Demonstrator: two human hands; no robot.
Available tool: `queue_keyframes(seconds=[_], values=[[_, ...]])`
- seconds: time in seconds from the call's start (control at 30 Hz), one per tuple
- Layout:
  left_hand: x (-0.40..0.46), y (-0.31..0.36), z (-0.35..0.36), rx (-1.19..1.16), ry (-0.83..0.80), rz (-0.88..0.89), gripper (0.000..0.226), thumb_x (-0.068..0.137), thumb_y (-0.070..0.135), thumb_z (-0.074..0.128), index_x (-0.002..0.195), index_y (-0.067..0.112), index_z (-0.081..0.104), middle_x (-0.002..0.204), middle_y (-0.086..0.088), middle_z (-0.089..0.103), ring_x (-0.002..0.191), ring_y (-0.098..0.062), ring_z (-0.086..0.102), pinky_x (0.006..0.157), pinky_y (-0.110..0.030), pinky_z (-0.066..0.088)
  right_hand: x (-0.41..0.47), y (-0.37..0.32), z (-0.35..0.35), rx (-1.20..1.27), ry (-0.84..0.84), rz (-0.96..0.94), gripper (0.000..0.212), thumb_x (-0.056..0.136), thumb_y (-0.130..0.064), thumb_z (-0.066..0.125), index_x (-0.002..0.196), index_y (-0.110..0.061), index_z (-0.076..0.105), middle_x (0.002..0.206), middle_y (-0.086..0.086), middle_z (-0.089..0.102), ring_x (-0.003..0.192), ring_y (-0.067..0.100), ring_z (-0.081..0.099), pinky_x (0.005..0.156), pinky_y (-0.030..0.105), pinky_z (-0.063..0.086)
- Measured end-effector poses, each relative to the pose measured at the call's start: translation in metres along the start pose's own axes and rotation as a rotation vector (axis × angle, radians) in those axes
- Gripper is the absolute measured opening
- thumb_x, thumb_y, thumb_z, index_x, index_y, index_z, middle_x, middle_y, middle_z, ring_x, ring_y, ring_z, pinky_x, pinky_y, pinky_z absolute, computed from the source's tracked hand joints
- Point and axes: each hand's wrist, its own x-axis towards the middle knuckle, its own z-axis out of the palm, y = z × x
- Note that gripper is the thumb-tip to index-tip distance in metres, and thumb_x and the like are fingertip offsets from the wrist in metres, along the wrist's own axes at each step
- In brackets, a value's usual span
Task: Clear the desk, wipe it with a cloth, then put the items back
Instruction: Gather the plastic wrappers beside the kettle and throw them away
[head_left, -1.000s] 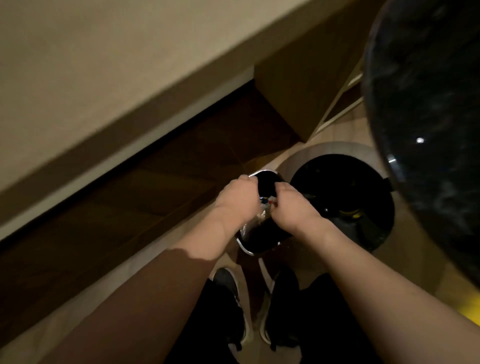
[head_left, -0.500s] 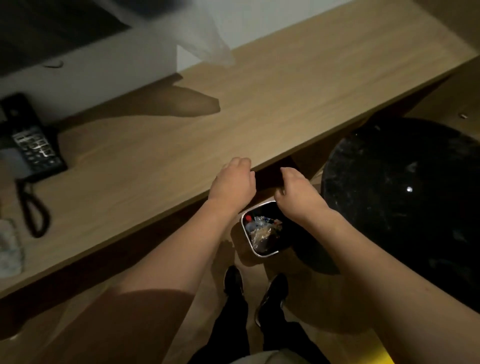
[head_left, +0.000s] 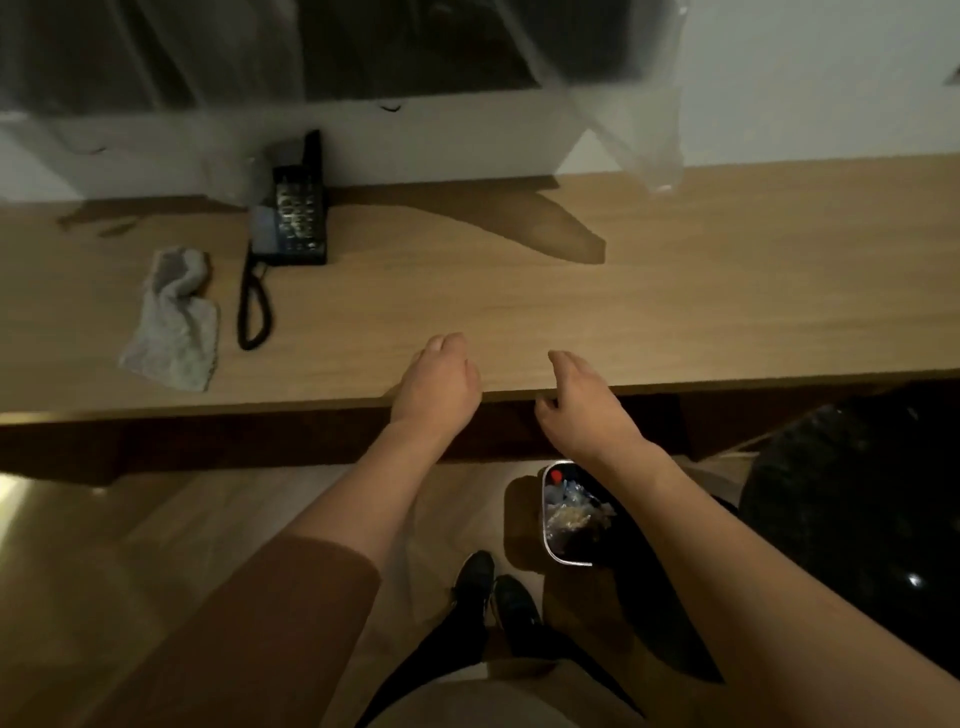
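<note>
A person stands at a long wooden worktop (head_left: 519, 291) in a dim room, both bare forearms stretched forward over its near edge. The left hand (head_left: 439, 379) hangs above the front strip of the worktop with fingers loosely curled and nothing in it; the right hand (head_left: 576, 395) hovers at the edge itself, fingers relaxed and likewise carrying nothing. Well to the left lies a crumpled grey cloth (head_left: 174, 322), flat on the wood and untouched, and just beside it sits a black telephone (head_left: 293, 218) near the wall, its coiled cord (head_left: 252, 306) trailing toward the front. Clear plastic sheeting (head_left: 623, 93) hangs down at the back. On the floor below the right forearm stands a small waste bin (head_left: 569, 514) holding scraps of rubbish, with the person's dark shoes (head_left: 493, 592) next to it. The worktop appears nearly bare, so the clearing stage looks close to done, with the telephone the one item left on it. The next move most likely calls for a reach leftward, either to lift the telephone away or to take up the cloth and begin wiping; the cord would need care so it does not snag or drag.
</note>
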Motion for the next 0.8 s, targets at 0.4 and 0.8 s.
queue_keyframes(seconds=[0.4,0.8], values=[[-0.129,-0.131,-0.084,-0.073,0.356,-0.566,0.043,0.105,0.025,0.045,0.144,0.008,0.049,0.144,-0.012,0.051,0.129,-0.027,0.052,0.106,-0.036,0.041,-0.006,-0.156,0.075,-0.177,-0.298,-0.515,0.063,0.101,-0.023,0.05,0.156,-0.011,0.021,0.162,0.008,0.022,0.149,0.025,0.021,0.119,0.033,0.02],[-0.295,-0.27,-0.146,-0.129,0.676,-0.918,0.04,0.105,0.023,0.046,0.14,0.005,0.052,0.136,-0.014,0.057,0.125,-0.025,0.054,0.104,-0.032,0.039,-0.09,-0.329,0.21,-0.24,-0.516,-0.867,0.059,0.098,-0.018,0.051,0.153,-0.02,0.028,0.159,0.0,0.029,0.146,0.018,0.027,0.112,0.029,0.027]])
